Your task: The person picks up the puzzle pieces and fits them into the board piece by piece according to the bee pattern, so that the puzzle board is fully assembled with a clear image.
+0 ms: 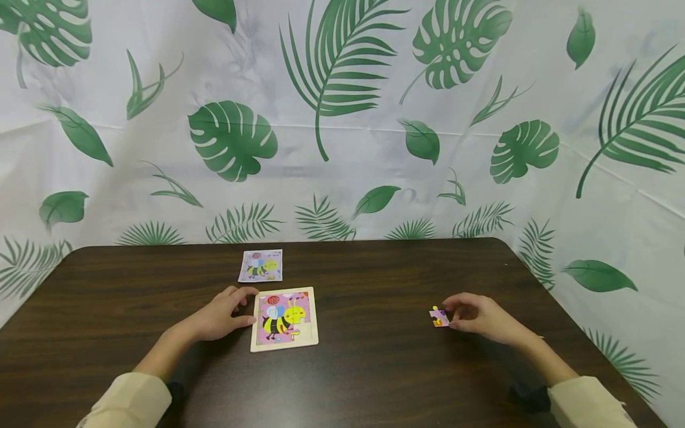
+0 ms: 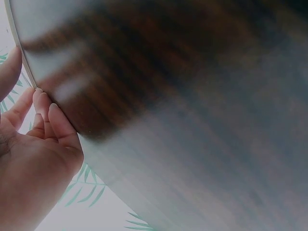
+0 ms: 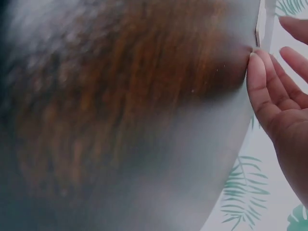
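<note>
A wooden tray puzzle (image 1: 284, 320) with a yellow and black bee on pink lies flat at left of centre, in a pale frame. At its left edge, my left hand (image 1: 214, 318) rests with the thumb and index finger touching the frame, spread apart. In the left wrist view, the other fingers (image 2: 62, 122) of that hand rest on the table. A loose jigsaw piece (image 1: 439, 318), pink with yellow and orange, lies to the right. My right hand (image 1: 484, 315) is beside that piece, thumb and index finger apart at its right side. In the right wrist view its lower fingers (image 3: 257, 72) touch the table.
A printed picture card (image 1: 261, 266) of the same bee lies behind the puzzle, near the far edge. The dark wooden table (image 1: 369, 368) stretches between the hands. A white cloth (image 1: 353, 178) with green leaves hangs behind the table and along its right side.
</note>
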`<move>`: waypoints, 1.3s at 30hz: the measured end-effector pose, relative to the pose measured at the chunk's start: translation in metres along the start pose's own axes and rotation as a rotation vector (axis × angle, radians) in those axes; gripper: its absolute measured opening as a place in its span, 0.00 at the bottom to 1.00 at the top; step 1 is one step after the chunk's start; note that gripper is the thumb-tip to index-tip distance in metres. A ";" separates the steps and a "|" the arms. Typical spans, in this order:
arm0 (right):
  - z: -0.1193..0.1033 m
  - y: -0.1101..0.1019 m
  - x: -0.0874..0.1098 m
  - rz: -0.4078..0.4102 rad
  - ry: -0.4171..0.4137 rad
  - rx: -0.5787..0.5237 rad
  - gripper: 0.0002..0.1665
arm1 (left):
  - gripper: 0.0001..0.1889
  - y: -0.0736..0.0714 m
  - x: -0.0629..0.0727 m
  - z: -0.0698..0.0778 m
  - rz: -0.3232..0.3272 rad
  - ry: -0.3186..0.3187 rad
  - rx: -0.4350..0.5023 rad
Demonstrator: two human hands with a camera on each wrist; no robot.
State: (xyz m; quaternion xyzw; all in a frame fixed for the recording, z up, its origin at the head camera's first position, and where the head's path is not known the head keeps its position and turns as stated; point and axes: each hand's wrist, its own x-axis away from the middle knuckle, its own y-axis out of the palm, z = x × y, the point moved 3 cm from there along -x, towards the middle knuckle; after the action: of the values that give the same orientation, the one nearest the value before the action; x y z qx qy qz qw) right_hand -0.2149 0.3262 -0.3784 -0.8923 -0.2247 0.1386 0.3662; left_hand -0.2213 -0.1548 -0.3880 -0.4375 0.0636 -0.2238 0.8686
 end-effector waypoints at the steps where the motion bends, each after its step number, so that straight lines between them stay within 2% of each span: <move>1: 0.000 0.001 -0.001 -0.002 -0.014 0.028 0.20 | 0.27 0.000 0.000 0.000 -0.001 0.000 0.002; 6: 0.005 0.004 -0.003 -0.009 -0.024 0.163 0.19 | 0.26 0.000 0.001 0.002 0.000 0.012 0.010; 15: 0.003 0.007 -0.007 -0.009 -0.089 0.227 0.14 | 0.27 0.001 0.000 0.000 -0.002 0.003 0.010; 23: 0.000 0.013 -0.011 -0.007 -0.133 0.221 0.14 | 0.27 0.001 0.000 -0.001 0.000 -0.006 0.009; 28: -0.007 0.018 -0.018 -0.022 -0.112 0.204 0.14 | 0.27 0.001 0.000 -0.002 -0.003 -0.010 0.022; 35: -0.026 0.034 -0.040 -0.067 -0.109 0.163 0.13 | 0.27 0.002 0.000 -0.007 0.008 0.045 -0.001; 38: -0.037 0.045 -0.053 -0.091 -0.133 0.163 0.12 | 0.27 0.001 0.000 -0.006 0.008 0.030 0.000; 39: -0.041 0.049 -0.057 -0.099 -0.140 0.166 0.12 | 0.27 0.000 0.000 -0.005 -0.001 0.007 0.018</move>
State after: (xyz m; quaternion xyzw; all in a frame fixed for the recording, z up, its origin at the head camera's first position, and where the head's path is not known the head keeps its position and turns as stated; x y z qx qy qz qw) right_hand -0.2329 0.2426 -0.3804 -0.8349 -0.2815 0.2004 0.4284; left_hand -0.2228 -0.1581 -0.3914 -0.4286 0.0644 -0.2262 0.8723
